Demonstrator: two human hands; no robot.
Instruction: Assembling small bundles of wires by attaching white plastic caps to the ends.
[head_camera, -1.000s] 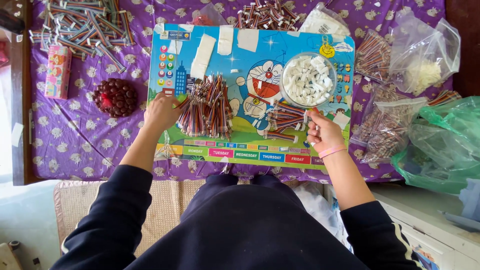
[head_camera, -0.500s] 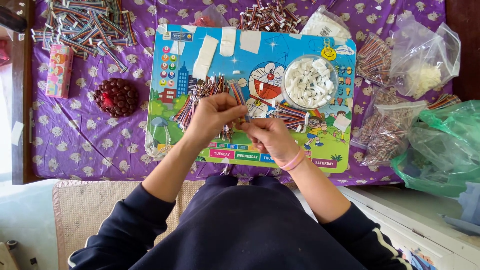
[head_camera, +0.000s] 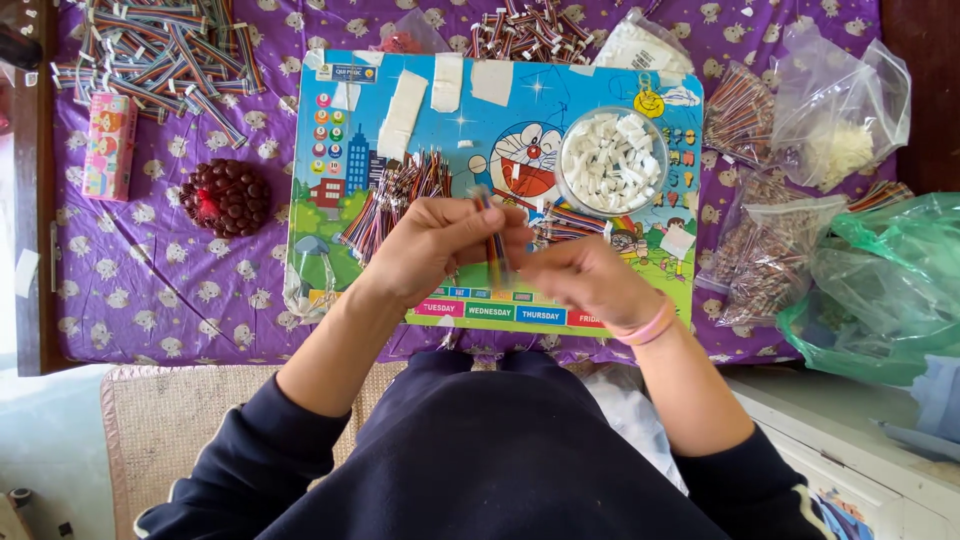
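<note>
My left hand (head_camera: 430, 245) and my right hand (head_camera: 585, 275) meet over the near edge of a colourful cartoon board (head_camera: 500, 90). Between their fingertips they pinch a short strip of multicoloured ribbon wire (head_camera: 492, 235), held almost upright. Just behind my left hand lies a loose pile of the same coloured wires (head_camera: 395, 190) on the board. A round clear bowl of small white connector pieces (head_camera: 612, 160) stands on the board beyond my right hand. A pink band circles my right wrist.
The board lies on a purple patterned cloth (head_camera: 150, 290). At far left are a heap of ribbon wires (head_camera: 160, 55), a pink box (head_camera: 108, 145) and a dark red beaded object (head_camera: 225, 197). Clear plastic bags (head_camera: 770, 240) and a green bag (head_camera: 880, 290) crowd the right side.
A second ago my hands were apart, the left at the wire pile and the right near the bowl. They have come together at the board's near edge holding one wire strip.
</note>
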